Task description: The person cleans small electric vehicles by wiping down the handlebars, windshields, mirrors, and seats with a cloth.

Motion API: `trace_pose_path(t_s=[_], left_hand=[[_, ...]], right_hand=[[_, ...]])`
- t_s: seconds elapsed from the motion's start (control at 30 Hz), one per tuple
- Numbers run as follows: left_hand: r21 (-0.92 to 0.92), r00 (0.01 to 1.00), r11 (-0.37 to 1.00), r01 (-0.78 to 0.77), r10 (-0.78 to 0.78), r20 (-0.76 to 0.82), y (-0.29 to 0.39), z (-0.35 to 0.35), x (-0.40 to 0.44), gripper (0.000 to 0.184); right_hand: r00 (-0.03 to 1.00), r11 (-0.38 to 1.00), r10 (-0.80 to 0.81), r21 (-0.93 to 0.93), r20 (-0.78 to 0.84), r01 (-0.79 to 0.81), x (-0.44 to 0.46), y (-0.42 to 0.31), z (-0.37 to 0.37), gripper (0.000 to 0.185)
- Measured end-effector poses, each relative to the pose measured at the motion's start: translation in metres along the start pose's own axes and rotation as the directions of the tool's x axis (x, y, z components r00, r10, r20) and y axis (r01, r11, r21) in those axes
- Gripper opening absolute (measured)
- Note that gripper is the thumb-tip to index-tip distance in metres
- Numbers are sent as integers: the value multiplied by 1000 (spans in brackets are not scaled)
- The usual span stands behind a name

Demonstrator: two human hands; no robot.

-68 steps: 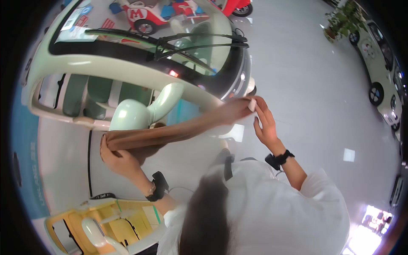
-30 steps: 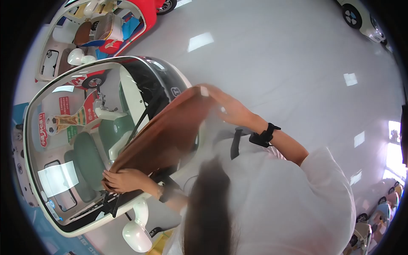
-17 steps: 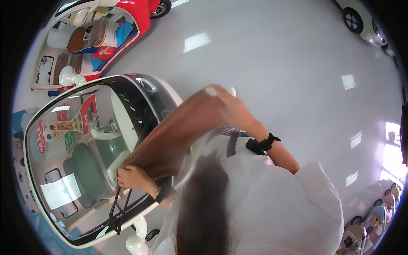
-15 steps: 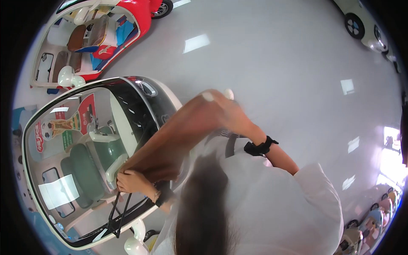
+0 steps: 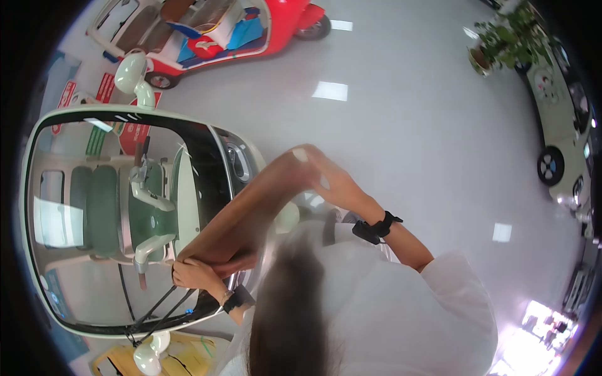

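A brown cloth (image 5: 244, 203) stretches slantwise between my two hands, in front of a small cream vehicle's windshield (image 5: 119, 219). Its lower left corner is gripped by my left hand (image 5: 197, 276), fingers closed round it, close to the wiper arms (image 5: 153, 310). My right hand (image 5: 338, 188) is closed on the upper right end, with its fingers partly hidden by the cloth and blurred. Black bands are on both wrists. Through the glass show green seats (image 5: 103, 203) and handlebars (image 5: 147, 185). Whether the cloth touches the vehicle I cannot tell.
The vehicle's headlight (image 5: 237, 160) and mirrors (image 5: 132, 72) stick out near me. A red three-wheeler (image 5: 282, 37) stands beyond, a yellow vehicle (image 5: 182, 354) at the bottom. To the right are a potted plant (image 5: 511, 41) and a pale car (image 5: 552, 113) on the grey floor.
My view has turned, so the cream vehicle sits straighter and the plant and yellow vehicle show more. Both hands still hold the cloth, which hangs a little narrower between them.
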State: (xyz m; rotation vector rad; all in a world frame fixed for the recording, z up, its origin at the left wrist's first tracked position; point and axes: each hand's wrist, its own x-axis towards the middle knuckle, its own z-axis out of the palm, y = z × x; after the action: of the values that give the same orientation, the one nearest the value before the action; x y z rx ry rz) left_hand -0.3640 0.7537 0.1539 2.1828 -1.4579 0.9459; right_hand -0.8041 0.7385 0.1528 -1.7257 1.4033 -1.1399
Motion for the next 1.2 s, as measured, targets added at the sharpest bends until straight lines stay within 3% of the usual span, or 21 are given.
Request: trace_pose_path(t_s=[0.17, 0.27, 0.33, 0.43, 0.47, 0.57, 0.63, 0.7, 0.73, 0.77, 0.83, 0.93, 1.03, 1.1, 1.17, 1.2], left_hand=[[70, 997, 996, 62, -65, 37, 22, 22, 0, 16], [132, 992, 988, 77, -89, 85, 29, 31, -3, 14], [116, 978, 981, 155, -169, 119, 49, 23, -4, 16], [135, 968, 967, 214, -229, 106, 66, 25, -8, 18], [5, 969, 969, 248, -248, -19, 71, 27, -5, 22], [-366, 818, 743, 561, -566, 106, 117, -4, 31, 26], [-428, 791, 721, 545, -612, -25, 126, 0, 45, 39], [-426, 778, 769, 476, -594, -204, 137, 2, 61, 43], [-285, 841, 843, 456, -513, -171, 145, -12, 69, 48], [-172, 809, 816, 552, -574, -126, 159, -24, 75, 47], [-144, 680, 682, 717, -730, -73, 196, -50, 88, 44], [-191, 708, 708, 680, -702, -80, 199, -47, 65, 40], [-372, 551, 464, 804, -816, 174, 203, -52, 55, 37], [-401, 350, 212, 891, -884, 311, 199, -53, 69, 33], [-506, 504, 396, 766, -859, 92, 187, -35, 65, 33], [-462, 470, 400, 792, -881, 44, 192, -39, 84, 33]], right_hand=[[999, 997, -9, 82, 41, 6, 58, 13, -8, 71], [982, 981, 69, 166, 175, -99, 89, 30, -10, 73], [974, 982, 0, 186, 228, -44, 105, 56, -8, 71], [951, 983, -90, 182, 295, 36, 142, 73, -22, 72], [939, 983, -91, 180, 331, 32, 157, 69, -34, 72], [890, 975, -178, 196, 420, 102, 206, 83, -55, 69], [853, 973, -215, 175, 475, 147, 237, 84, -70, 68], [818, 962, -258, 212, 514, 171, 260, 86, -77, 69], [801, 959, -267, 228, 536, 167, 274, 84, -84, 69], [781, 954, -283, 244, 556, 173, 290, 83, -89, 69], [770, 947, -312, 244, 557, 208, 317, 93, -87, 70], [750, 940, -334, 256, 572, 223, 352, 104, -79, 71], [725, 937, -341, 283, 599, 207, 381, 111, -63, 72], [707, 926, -365, 317, 606, 206, 391, 110, -42, 72], [684, 907, -409, 347, 603, 237, 406, 107, -22, 72], [679, 901, -426, 347, 598, 260, 412, 101, -13, 72]])
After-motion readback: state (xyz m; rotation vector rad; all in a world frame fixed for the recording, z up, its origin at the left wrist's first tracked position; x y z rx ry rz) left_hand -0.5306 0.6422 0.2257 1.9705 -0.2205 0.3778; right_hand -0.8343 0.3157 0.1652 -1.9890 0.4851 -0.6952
